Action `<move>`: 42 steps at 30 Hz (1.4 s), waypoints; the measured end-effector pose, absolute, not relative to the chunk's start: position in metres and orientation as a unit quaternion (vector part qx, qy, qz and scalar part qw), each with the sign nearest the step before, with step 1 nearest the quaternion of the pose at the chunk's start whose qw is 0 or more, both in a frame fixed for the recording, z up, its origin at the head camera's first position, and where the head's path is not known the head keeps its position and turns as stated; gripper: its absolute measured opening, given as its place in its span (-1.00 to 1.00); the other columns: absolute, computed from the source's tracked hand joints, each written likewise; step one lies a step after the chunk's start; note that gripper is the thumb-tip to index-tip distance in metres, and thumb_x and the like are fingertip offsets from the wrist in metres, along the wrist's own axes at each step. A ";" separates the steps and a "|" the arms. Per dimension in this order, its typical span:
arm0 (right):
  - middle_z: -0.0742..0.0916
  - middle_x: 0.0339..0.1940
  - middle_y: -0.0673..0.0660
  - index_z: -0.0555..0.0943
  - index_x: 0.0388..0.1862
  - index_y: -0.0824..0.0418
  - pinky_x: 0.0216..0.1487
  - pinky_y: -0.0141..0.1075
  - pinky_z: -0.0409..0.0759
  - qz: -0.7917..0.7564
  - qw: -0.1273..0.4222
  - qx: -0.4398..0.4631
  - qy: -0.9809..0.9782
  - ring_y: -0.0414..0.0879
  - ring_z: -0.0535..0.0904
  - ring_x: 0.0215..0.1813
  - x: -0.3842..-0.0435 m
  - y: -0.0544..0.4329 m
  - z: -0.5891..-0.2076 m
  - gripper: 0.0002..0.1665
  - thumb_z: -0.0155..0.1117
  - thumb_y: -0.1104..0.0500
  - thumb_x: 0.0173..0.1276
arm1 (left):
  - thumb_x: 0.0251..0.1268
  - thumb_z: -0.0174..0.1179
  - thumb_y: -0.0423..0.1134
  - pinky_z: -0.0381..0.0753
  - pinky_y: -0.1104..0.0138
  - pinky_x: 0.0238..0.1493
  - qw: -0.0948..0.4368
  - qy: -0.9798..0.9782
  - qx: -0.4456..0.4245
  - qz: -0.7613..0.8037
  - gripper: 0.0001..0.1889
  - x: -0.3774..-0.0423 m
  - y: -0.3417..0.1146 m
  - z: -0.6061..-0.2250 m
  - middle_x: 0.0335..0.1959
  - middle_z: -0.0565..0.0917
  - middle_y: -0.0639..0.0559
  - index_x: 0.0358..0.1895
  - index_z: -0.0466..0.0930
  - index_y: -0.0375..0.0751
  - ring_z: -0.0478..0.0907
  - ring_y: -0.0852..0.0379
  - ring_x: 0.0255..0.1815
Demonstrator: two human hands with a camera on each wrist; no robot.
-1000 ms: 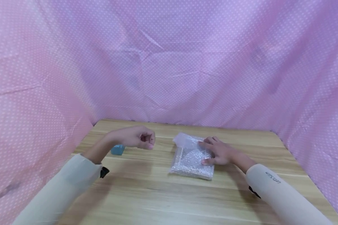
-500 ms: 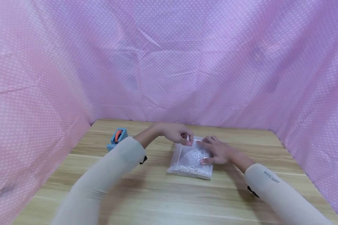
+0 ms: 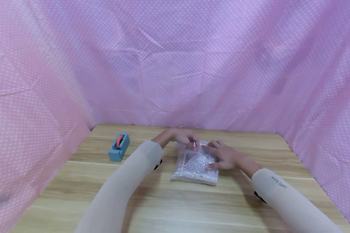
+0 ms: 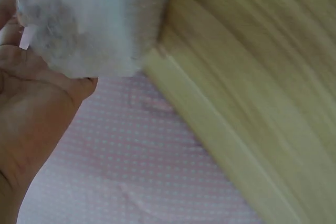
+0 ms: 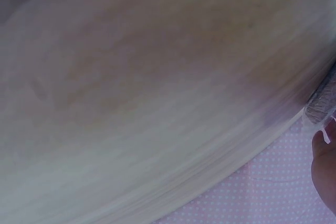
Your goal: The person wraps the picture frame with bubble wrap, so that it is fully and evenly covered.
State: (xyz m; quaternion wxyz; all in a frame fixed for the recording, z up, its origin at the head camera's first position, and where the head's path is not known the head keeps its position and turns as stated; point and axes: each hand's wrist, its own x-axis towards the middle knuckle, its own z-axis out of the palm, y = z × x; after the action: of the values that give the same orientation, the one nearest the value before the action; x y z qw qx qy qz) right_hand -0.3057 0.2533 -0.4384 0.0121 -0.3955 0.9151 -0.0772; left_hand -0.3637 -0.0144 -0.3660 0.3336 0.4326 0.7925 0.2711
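A flat packet in clear bubble wrap (image 3: 193, 169) lies on the table in the head view. My left hand (image 3: 184, 136) is at its far edge with fingertips bent down onto the wrap, pinching what looks like a small clear strip, mostly hidden by the fingers. In the left wrist view, the puffy bubble wrap (image 4: 89, 30) overlaps the fingers of that hand. My right hand (image 3: 226, 157) rests on the packet's right side, fingers spread and thumb lying on the wrap. The right wrist view catches only a corner of the packet (image 5: 321, 106) beside that hand.
A blue tape dispenser (image 3: 116, 154) with an orange core stands to the left on the wooden table (image 3: 175, 207). Pink dotted cloth (image 3: 175, 84) hangs behind the table and along both its sides.
My left hand has moved right from beside the tape dispenser to the packet's far edge, bringing the dispenser into full view. My right hand has stayed on the packet.
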 end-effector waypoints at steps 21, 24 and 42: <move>0.45 0.41 0.18 0.26 0.63 0.07 0.17 0.09 0.56 -0.078 0.009 -0.404 0.911 0.06 0.35 0.34 -0.306 0.252 -0.435 0.12 0.11 -0.56 0.31 | 0.35 0.29 -0.36 0.47 0.44 -0.33 0.331 0.815 0.394 0.267 -0.92 -0.360 -0.014 -0.391 -0.47 0.60 0.14 -0.29 0.76 -0.16 0.44 0.24 -0.42; 0.46 0.40 0.19 0.27 0.63 0.07 0.15 0.08 0.56 -0.078 0.006 -0.406 0.910 0.06 0.35 0.34 -0.306 0.252 -0.435 0.10 0.13 -0.55 0.32 | 0.34 0.37 -0.27 0.47 0.45 -0.36 0.314 0.827 0.398 0.244 -0.92 -0.356 -0.011 -0.389 -0.50 0.61 0.16 -0.35 0.75 -0.14 0.45 0.24 -0.47; 0.46 0.39 0.21 0.26 0.63 0.06 0.15 0.12 0.57 -0.090 -0.002 -0.409 0.908 0.09 0.36 0.34 -0.306 0.253 -0.439 0.10 0.15 -0.54 0.31 | 0.09 0.53 0.13 0.44 0.43 -0.57 0.181 0.918 0.323 0.144 -0.53 -0.332 -0.003 -0.404 -0.69 0.47 0.21 -0.62 0.46 -0.02 0.38 0.29 -0.66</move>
State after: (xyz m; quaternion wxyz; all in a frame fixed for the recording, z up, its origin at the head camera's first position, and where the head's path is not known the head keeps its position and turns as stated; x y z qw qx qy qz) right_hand -0.3064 0.2532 -0.4393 -0.0018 -0.4090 0.9081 -0.0901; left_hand -0.3317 -0.0032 -0.4038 0.1807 0.3226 0.9179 0.1442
